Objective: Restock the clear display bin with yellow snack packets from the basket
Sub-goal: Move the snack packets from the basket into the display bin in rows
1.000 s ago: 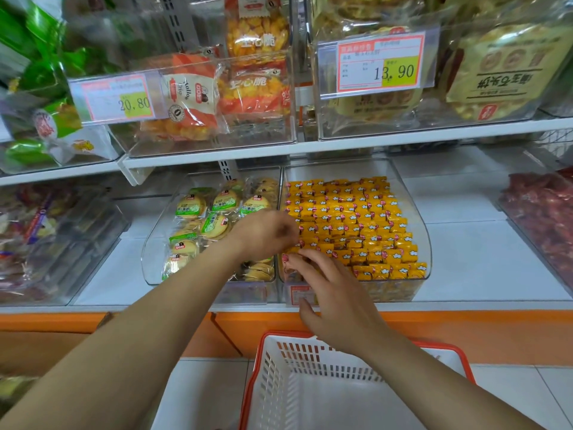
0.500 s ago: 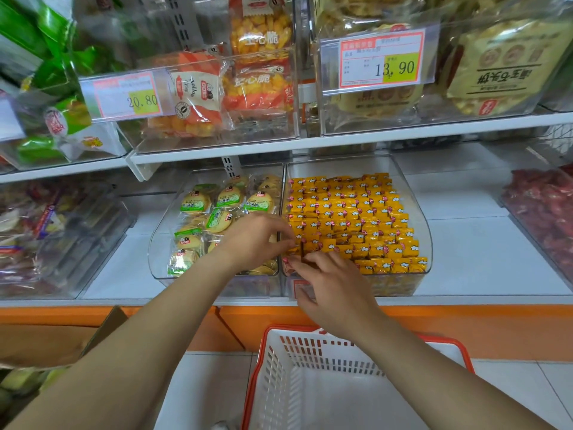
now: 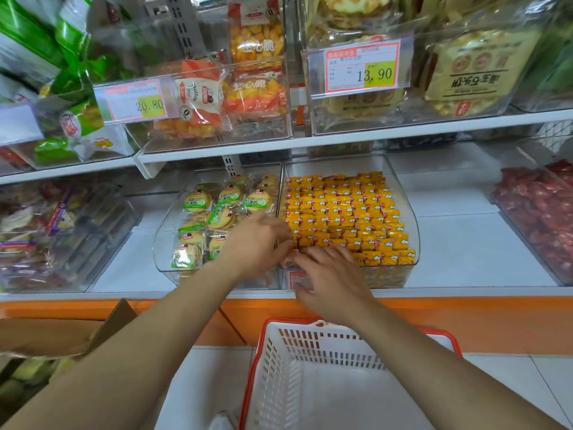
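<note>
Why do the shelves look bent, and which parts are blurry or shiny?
Head view throughout: the wide lens bows the shelf edge; the green bags at top left are smeared; the yellow packets at centre are sharp; reflections haze the upper clear bin.

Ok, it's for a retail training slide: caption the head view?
Left hand and right hand meet over yellow snack packets in the clear bin, basket below.

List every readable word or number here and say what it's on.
"20.80": left price tag.
"13.90": right price tag.
"空心脆": orange snack bag.
Too small or blurred: both tags' small print, yellow snack packets, tan bag with upside-down characters.
</note>
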A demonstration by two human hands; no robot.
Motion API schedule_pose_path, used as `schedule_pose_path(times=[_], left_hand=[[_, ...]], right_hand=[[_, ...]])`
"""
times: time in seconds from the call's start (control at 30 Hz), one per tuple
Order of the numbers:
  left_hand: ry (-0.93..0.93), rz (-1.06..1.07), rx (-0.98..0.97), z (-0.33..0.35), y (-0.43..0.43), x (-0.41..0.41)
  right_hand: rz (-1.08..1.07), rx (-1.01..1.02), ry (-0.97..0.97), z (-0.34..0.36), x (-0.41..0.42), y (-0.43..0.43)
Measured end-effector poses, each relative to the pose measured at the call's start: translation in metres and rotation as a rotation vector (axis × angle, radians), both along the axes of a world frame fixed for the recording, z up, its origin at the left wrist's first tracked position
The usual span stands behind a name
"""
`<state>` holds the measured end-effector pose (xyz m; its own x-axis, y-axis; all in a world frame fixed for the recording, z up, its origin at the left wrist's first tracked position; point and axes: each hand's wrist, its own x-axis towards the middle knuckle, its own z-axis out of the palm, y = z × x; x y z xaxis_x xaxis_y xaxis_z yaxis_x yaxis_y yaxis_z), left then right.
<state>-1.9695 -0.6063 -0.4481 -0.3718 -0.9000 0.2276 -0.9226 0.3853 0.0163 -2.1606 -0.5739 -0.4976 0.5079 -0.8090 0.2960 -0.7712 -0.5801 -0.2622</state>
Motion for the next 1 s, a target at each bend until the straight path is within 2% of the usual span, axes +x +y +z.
schedule_pose_path(times=[0.1,0.27,0.43,0.63,0.87,1.0], left_hand=[[0.040,0.048,-0.043,-0.017,0.013,-0.004],[0.085,0.068,-0.045,-0.014,0.014,-0.007],[-0.054,0.000,-0.042,-0.011,0.023,-0.002],[-0.076,0.097,0.090,-0.004,0.015,-0.013],[-0.123,0.147,-0.061,0.003,0.018,-0.011],[-0.128,0.189,0.005,0.000,0.020,-0.018]], right_hand=[[-0.084,-0.064,-0.019,0.005,-0.019,-0.012],[-0.063,0.032,-0.015,-0.001,-0.035,-0.029],[-0.091,0.025,-0.076,-0.005,-0.026,-0.034],[-0.101,0.033,-0.109,-0.008,-0.025,-0.037],[-0.093,0.015,-0.115,-0.012,-0.026,-0.038],[-0.095,0.019,-0.115,-0.011,-0.026,-0.037]])
